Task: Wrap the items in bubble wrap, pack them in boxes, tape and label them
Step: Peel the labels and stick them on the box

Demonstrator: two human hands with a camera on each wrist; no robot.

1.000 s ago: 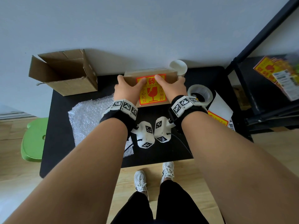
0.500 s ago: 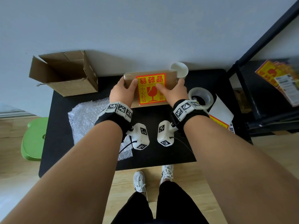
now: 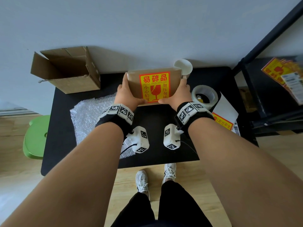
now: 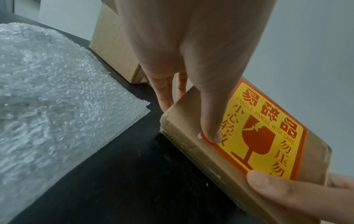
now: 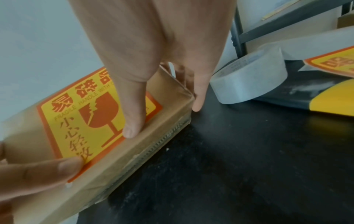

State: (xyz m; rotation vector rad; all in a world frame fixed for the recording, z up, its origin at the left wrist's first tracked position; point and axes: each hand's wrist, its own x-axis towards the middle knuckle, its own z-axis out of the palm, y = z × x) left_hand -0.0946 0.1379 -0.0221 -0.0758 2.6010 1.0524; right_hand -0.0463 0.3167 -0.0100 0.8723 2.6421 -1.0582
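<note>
As the sealed box [image 3: 154, 86] sits between them on the black table [image 3: 155, 136], the left hand [image 3: 127, 94] and right hand [image 3: 177, 95] clasp its short sides, thumbs on the fragile label [image 3: 154, 86]. It looks stiff, light — contents probably breakable. Beyond, the paper cup [image 3: 183, 68] stands close.

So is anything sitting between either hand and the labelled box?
Nothing visible. The left hand and right hand already grip the labelled box at its sides, thumbs on top.
</note>
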